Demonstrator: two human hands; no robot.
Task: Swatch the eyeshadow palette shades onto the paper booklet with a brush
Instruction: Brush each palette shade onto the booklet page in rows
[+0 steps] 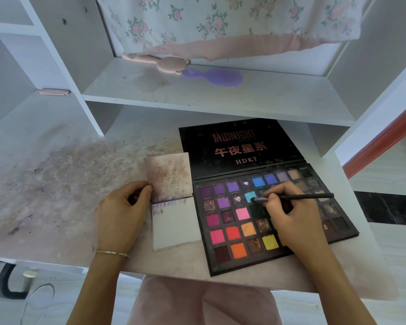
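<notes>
On the stained white desk [56, 179], your right hand [291, 216] pinches the thin brush [298, 196], tip in the palette's [274, 214] turquoise pan [249, 196]; your left hand [120, 214] grips the paper booklet's [174, 221] left edge, beside the palette.

In the middle of the frame, the raised black lid [240, 146] of my eyeshadow palette [274, 221] carries three readable lines: "MIDNIGHT" in pink capitals at the top, the pink characters "午夜星系" beneath it, and "HDKT" in pale letters lowest. A smaller line under "MIDNIGHT" is too blurred to read.
</notes>
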